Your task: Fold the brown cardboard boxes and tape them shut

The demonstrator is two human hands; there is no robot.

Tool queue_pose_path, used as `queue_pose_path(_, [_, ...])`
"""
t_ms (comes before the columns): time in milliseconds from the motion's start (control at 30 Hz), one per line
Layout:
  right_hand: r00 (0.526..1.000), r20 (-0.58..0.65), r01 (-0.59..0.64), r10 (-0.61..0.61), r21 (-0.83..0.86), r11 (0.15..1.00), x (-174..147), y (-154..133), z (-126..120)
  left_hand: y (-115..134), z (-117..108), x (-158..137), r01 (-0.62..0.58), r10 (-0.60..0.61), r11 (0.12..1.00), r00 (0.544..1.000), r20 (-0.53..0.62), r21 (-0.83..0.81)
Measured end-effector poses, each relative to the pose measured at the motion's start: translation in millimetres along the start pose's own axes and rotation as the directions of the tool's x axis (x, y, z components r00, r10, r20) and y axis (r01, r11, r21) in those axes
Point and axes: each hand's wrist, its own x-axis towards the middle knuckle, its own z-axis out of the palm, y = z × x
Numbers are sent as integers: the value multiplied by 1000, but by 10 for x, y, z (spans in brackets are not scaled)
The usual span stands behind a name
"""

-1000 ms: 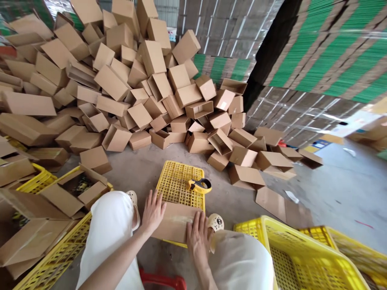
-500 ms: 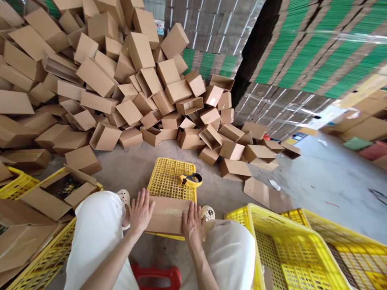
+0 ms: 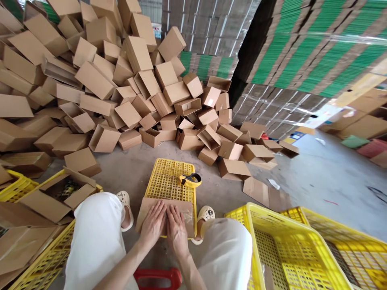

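A closed cardboard box (image 3: 187,217) lies across the near end of an upturned yellow plastic crate (image 3: 167,177). My left hand (image 3: 153,221) rests flat on the box's top near its middle, fingers stretched out. Right beside it, my right hand (image 3: 176,225) also lies flat on the box, fingers extended and pointing away from me. Shiny clear tape shows on the right part of the box top. Beyond the box, a yellow and black tape dispenser (image 3: 190,180) sits on the crate.
A big heap of cardboard boxes (image 3: 127,80) fills the far left. Yellow crates (image 3: 281,241) stand on my right; an open carton (image 3: 60,191) is on my left. A red stool (image 3: 159,278) shows below. Strapped stacks of flat cardboard (image 3: 302,48) rise at the back right.
Both hands have moved inward from the box's two ends to its middle and now lie side by side. The tape dispenser has stayed in place on the crate.
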Motion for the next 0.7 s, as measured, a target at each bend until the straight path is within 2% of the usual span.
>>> queue_pose_path(167, [997,-51,-62,63,12,998,-24,4,-142,-101,-134,-48,-19,18,999,1000,-13,-34])
queue_pose_path(433, [967,65,-233,245,-151,961,309,-232,-287,-48,-175,-25,-24,24,1000,1000,2,19])
queue_pose_path(567, [979,39,-194,199,-107,975,132,-208,-223,-17,-211,-90,-17,16,1000,1000,18,14])
queue_pose_path(700, [990,-7,-140,140,-66,988,-56,-175,-131,28,-197,-2,47,-49,998,998,46,47])
